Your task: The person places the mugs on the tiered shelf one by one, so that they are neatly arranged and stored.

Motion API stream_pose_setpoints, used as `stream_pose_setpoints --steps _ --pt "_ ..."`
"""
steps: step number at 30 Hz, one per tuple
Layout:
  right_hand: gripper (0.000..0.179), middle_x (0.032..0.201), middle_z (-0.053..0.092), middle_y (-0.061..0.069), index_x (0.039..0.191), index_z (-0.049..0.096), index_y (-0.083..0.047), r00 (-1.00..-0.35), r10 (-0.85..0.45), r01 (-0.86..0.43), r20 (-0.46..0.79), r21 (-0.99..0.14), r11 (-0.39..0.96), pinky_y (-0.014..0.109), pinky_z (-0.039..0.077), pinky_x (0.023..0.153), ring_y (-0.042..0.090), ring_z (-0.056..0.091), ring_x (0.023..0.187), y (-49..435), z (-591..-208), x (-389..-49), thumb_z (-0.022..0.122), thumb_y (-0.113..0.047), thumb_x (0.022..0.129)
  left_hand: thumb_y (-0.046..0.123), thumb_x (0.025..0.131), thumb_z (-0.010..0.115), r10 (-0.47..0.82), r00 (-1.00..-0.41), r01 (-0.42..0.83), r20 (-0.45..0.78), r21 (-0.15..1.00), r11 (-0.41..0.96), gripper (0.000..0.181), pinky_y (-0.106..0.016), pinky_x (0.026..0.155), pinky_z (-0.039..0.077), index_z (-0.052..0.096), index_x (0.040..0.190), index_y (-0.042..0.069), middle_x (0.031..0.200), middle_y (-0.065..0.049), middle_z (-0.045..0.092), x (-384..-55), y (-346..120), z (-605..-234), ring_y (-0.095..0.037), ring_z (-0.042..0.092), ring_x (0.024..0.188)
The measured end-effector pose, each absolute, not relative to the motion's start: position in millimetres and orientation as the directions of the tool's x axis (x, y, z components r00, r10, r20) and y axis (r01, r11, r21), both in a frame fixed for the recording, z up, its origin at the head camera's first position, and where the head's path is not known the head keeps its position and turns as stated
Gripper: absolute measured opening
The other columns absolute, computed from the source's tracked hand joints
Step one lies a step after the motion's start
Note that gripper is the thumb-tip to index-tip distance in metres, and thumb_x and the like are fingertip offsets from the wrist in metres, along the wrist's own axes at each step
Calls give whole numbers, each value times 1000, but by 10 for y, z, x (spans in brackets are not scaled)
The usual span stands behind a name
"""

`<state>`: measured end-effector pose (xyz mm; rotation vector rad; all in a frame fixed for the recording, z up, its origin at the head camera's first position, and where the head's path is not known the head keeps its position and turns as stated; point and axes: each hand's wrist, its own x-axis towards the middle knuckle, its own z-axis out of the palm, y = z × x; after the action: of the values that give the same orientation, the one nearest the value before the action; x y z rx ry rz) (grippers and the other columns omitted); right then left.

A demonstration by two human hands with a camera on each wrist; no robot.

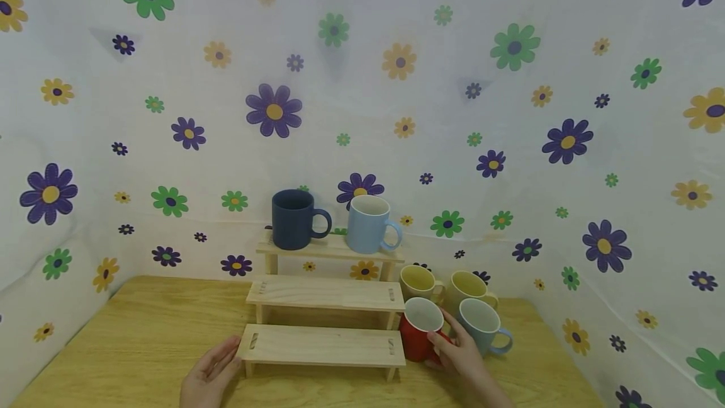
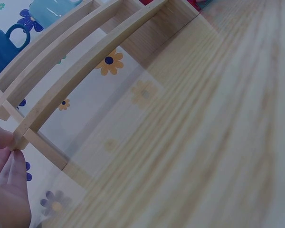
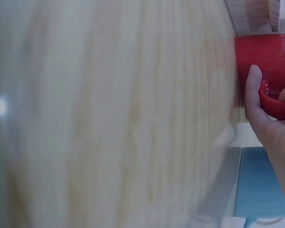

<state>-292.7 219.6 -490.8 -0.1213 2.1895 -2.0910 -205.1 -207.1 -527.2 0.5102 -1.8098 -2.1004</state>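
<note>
A red mug (image 1: 418,332) stands on the table at the right end of the stepped wooden rack (image 1: 325,346). My right hand (image 1: 461,357) grips it by the handle, with a finger (image 3: 253,88) lying along the mug's side in the right wrist view. My left hand (image 1: 211,375) is at the left end of the rack's lowest step, its fairly straight fingertips touching the board's end (image 2: 20,137). On the top step sit a dark blue mug (image 1: 292,222) and a light blue mug (image 1: 368,226), both upright with handles pointing right.
Behind the red mug stand two yellow mugs, one nearer the rack (image 1: 418,279) and one farther right (image 1: 466,291). A grey-blue mug (image 1: 480,326) is just right of my right hand. Flowered white cloth (image 1: 334,112) surrounds the wooden table (image 1: 153,332) at back and sides.
</note>
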Motion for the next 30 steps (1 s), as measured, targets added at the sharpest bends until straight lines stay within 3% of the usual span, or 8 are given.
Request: stream_pose_setpoints --steps 3,8,17,23,26,28,30 --pt "76 61 48 -2 151 24 -8 -991 -127 44 -42 -999 -7 42 58 64 12 50 56 2188 -4936 -2919 68 -12 90 12 78 79 -461 -884 -6 -78 988 -156 60 -16 82 51 54 132 -1 99 21 65 -2051 -2067 -5265 6 61 93" --pt "75 53 33 -4 153 24 -16 -994 -89 67 -59 -995 -79 31 51 58 9 35 48 2163 -4994 -2900 66 -15 91 20 76 82 -459 -884 -30 -84 992 -123 65 -13 81 50 54 132 0 103 19 64 -2045 -2069 -5244 9 59 92" --pt "80 51 30 -4 152 27 -25 -998 -16 65 -65 -998 3 25 41 52 11 31 46 2093 -4994 -2853 72 -28 86 18 78 81 -469 -878 -60 -99 993 -99 62 -13 79 51 55 132 2 116 5 63 -2046 -2070 -5227 11 58 89" --pt "79 57 34 -3 150 33 -23 -998 45 35 -36 -999 -17 22 37 47 9 32 43 2040 -4966 -2834 75 -19 84 21 77 82 -461 -881 -63 -105 992 -106 64 -12 80 50 55 132 3 110 15 63 -2046 -2080 -5226 11 58 90" --pt "78 92 56 6 149 34 -22 -998 65 18 -19 -1000 -17 18 34 45 8 33 43 2027 -4946 -2819 75 -16 84 20 77 81 -460 -882 -60 -106 992 -114 63 -12 80 50 55 132 3 105 20 63 -2041 -2075 -5219 11 58 91" --pt "78 124 51 11 149 36 -22 -997 73 14 -16 -1000 -26 18 34 44 8 32 44 2027 -4932 -2802 76 -15 83 20 78 81 -459 -882 -58 -107 991 -119 63 -13 80 50 55 132 3 106 19 63 -2038 -2074 -5218 10 58 91" --pt "78 143 36 11 149 36 -21 -997 76 9 -10 -1000 -19 15 37 47 5 36 48 2036 -4910 -2775 77 -17 82 20 78 81 -459 -882 -59 -107 991 -119 63 -13 80 50 55 133 3 107 18 63 -2034 -2073 -5217 10 58 91"
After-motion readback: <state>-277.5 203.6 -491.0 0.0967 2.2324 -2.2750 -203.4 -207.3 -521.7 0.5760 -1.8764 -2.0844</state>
